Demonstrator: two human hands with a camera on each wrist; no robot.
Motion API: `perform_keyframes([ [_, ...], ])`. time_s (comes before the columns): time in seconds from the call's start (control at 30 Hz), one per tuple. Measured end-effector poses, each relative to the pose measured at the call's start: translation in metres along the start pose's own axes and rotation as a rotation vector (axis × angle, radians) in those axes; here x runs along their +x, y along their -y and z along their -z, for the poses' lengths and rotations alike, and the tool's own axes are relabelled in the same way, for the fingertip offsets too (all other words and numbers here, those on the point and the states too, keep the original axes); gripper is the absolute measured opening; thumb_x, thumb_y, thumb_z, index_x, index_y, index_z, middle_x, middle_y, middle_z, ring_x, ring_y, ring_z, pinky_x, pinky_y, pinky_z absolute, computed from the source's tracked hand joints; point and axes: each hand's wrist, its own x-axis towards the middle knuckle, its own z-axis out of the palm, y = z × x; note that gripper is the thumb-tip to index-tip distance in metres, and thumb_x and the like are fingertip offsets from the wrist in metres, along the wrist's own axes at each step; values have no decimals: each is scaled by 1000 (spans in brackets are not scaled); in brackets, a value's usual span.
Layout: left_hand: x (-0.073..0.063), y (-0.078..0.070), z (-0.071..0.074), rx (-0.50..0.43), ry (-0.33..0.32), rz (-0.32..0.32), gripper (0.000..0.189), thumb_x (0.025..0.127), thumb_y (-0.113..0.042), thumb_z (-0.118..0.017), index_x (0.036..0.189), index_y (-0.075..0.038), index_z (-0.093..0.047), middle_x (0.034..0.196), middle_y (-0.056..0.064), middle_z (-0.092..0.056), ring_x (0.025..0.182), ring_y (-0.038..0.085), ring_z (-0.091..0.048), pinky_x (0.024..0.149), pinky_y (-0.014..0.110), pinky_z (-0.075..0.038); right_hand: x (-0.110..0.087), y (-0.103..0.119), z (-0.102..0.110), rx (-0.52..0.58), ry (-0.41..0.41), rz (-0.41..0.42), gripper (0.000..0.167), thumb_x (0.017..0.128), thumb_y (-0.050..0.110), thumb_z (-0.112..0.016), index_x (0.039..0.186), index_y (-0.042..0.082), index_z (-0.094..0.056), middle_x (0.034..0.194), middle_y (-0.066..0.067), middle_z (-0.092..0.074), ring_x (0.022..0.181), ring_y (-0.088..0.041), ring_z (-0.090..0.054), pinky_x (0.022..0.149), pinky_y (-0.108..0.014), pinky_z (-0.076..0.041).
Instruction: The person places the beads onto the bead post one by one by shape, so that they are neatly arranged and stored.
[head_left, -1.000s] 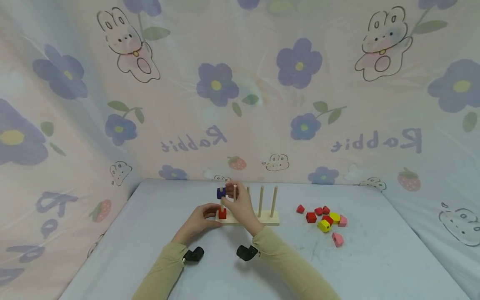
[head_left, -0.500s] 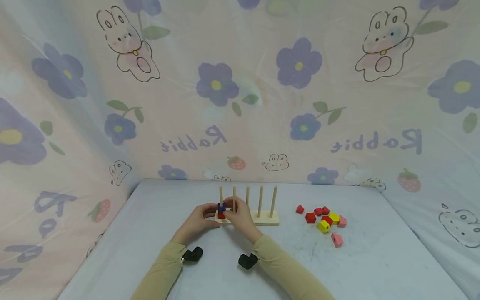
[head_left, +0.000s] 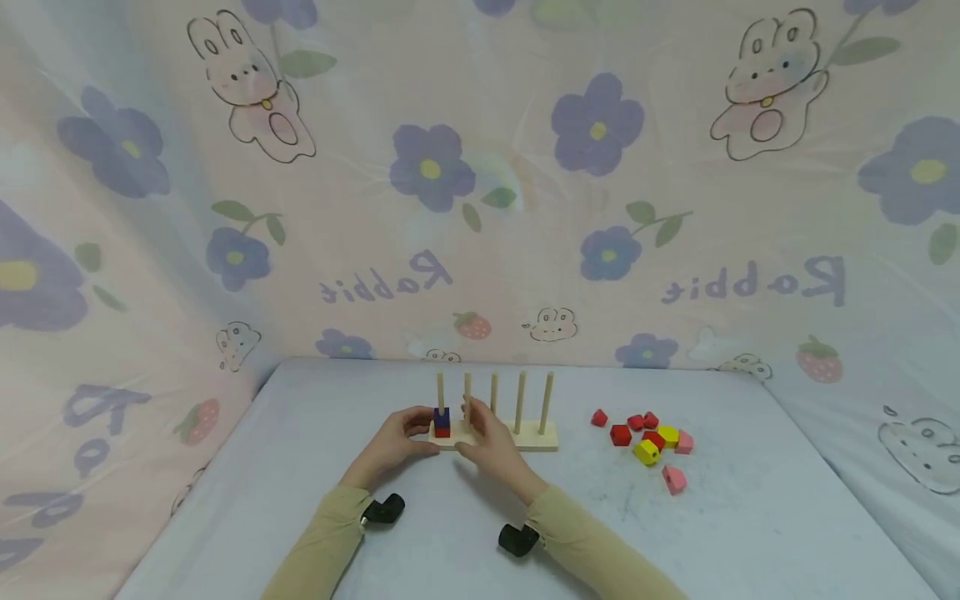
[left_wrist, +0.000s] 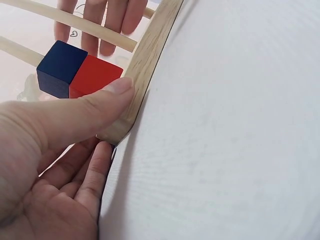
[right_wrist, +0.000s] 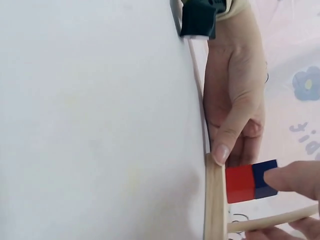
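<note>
A wooden peg stand [head_left: 536, 435] with several upright pegs stands on the table. On its leftmost peg a blue cube [head_left: 442, 417] sits directly on top of a red cube [head_left: 442, 432]. My left hand [head_left: 397, 437] grips the left end of the stand's base; in the left wrist view its thumb lies along the base's front edge. My right hand [head_left: 491, 442] is just right of the cubes, by the second peg, with fingers spread and nothing held. In the right wrist view its thumb [right_wrist: 295, 177] overlaps the blue cube.
Loose beads lie to the right of the stand: several red ones [head_left: 620, 435], two yellow ones [head_left: 647, 452] and two pink ones [head_left: 674, 479]. A patterned cloth [head_left: 517, 208] hangs behind and beside the table [head_left: 750, 542].
The blue cube has slid down the leftmost peg onto the red cube. My right hand has let go of it and moved right. My left hand has stayed at the base.
</note>
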Motion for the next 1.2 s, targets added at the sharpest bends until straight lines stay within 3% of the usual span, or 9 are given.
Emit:
perform_keyframes([
  [0.17, -1, -2, 2, 22, -23, 15, 59, 76, 3, -78, 129, 5, -52, 126, 20, -55, 114, 34, -55, 97, 39, -47, -20, 9, 14, -30, 71, 19, 74, 82, -5, -69, 145, -3, -31, 140, -28, -40, 127, -43, -41, 106, -49, -35],
  [0.33, 0, -2, 2, 6, -29, 40, 59, 75, 2, -79, 128, 3, -53, 128, 18, -55, 116, 34, -54, 98, 39, -46, -43, 15, 36, -88, 101, 33, 66, 83, -5, -69, 141, 0, -38, 138, -24, -45, 125, -39, -45, 103, -52, -38],
  [0.47, 1, 1, 1, 21, -27, 38, 60, 74, 1, -80, 127, 4, -53, 127, 19, -55, 115, 34, -54, 98, 39, -46, -58, 10, 62, -188, 80, 79, 60, 82, -6, -69, 136, 0, -44, 131, -19, -53, 121, -32, -50, 98, -52, -43],
  [0.57, 2, 2, 1, 28, -27, 32, 59, 74, 1, -80, 126, 5, -53, 127, 20, -55, 115, 34, -54, 99, 40, -46, -65, 4, 88, -275, 18, 101, 57, 80, -6, -71, 132, -1, -48, 126, -16, -57, 117, -29, -52, 95, -52, -45],
  [0.7, 1, -6, 1, 9, -12, 11, 59, 74, 4, -78, 127, 8, -51, 127, 24, -53, 115, 38, -54, 100, 44, -44, -69, -1, 126, -384, -88, 78, 55, 79, -5, -74, 129, 3, -52, 125, -11, -59, 115, -29, -53, 95, -52, -46],
  [0.83, 3, -5, 1, 7, -4, -1, 60, 75, 8, -77, 127, 11, -49, 127, 28, -52, 114, 41, -53, 100, 47, -44, -69, -11, 164, -470, -137, 42, 52, 80, -4, -74, 128, 3, -53, 124, -13, -58, 113, -33, -53, 95, -55, -45],
  [1.0, 2, 1, 1, 25, -18, 29, 61, 75, 6, -77, 129, 8, -49, 129, 24, -52, 115, 37, -54, 99, 43, -45, -71, -28, 201, -523, -126, -29, 48, 81, -4, -72, 126, 1, -54, 121, -17, -58, 114, -37, -52, 93, -55, -46],
  [1.2, 0, -1, 0, 3, -8, 21, 59, 74, 11, -75, 127, 13, -47, 127, 30, -51, 115, 44, -52, 98, 51, -44, -72, -40, 219, -544, -31, -85, 45, 81, -3, -73, 122, -1, -56, 118, -19, -60, 111, -40, -54, 92, -54, -47],
])
